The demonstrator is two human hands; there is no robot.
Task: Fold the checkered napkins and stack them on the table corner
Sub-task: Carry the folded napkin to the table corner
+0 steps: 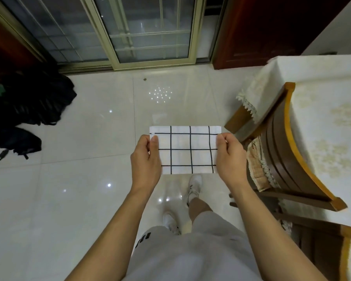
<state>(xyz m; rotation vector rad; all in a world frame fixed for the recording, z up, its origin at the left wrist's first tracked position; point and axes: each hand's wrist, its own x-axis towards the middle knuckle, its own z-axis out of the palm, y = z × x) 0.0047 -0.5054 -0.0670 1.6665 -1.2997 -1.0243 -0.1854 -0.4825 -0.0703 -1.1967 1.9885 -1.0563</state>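
A white napkin with a black grid (187,150) is held flat in the air in front of me, above the tiled floor, folded into a rectangle. My left hand (147,159) pinches its left edge, thumb on top. My right hand (230,157) pinches its right edge the same way. The table with a cream patterned cloth (332,110) stands to the right; its near corner with a lace fringe (249,98) lies beyond the napkin to the right. No other napkin is in view.
Two wooden chairs (292,151) are pushed against the table's left side, one with a cushion. Black bags (28,102) lie on the floor at the left. Sliding glass doors (150,33) are ahead. My legs and white shoes are below the napkin.
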